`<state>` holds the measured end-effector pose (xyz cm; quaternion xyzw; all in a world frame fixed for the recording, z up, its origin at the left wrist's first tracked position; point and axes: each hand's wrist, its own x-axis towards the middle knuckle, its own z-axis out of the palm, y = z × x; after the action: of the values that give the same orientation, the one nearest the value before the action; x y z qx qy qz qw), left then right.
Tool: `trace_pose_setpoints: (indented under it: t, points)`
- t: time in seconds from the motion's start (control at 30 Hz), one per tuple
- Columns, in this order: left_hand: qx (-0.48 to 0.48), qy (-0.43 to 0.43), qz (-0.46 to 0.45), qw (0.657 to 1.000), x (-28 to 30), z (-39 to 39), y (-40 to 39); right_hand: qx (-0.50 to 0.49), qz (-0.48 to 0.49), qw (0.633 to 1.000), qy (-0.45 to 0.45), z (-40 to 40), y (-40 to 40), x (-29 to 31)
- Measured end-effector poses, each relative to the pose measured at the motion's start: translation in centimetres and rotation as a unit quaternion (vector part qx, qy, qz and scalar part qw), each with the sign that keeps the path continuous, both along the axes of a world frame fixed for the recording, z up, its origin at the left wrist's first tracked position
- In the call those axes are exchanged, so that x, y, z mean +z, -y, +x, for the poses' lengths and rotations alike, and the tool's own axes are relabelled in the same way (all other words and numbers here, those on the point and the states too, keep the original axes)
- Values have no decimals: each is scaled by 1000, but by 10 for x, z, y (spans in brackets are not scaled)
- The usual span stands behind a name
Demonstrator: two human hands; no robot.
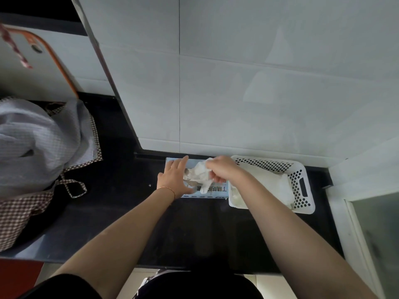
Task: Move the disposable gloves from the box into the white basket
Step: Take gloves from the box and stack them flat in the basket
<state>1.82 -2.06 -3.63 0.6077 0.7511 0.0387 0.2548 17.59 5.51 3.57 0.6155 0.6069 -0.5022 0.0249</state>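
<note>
A bunch of gloves is pinched in the clenched grip of the right hand, just above the box, with some still trailing at the opening. The left hand is laid flat and released on the box, fingers straight, pressing it to the bench.

The likeliest fault is judged to be a snag: more gloves may be dragged out with the bunch and dropped on the bench between box and basket. The box could also be lifted or slid if the left hand's pressure is eased. A loose glove could be draped over the basket's rim instead of falling inside.

The basket is set just beside the box on the right, already part filled with white gloves. The wall is close behind both, so little room is left at the back; open bench lies in front. A cloth bag sits well apart on the left.
</note>
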Motion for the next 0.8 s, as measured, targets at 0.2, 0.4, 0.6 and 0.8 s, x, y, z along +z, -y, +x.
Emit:
trace_pose_setpoints:
  t: [0.2,0.4,0.6,0.8]
  points:
    - [3,5,-10,1000,-2,0,0,-101,43,983,-150,-13,-10,36]
    - [35,66,10,997,9,1,-3,-132,88,977,-145,-4,-14,33]
    - [-6,131,194,972,29,17,-17,-100,98,983,-115,2,-13,22]
    - [-4,58,2,998,27,6,-13,-211,132,946,-208,1,-13,42]
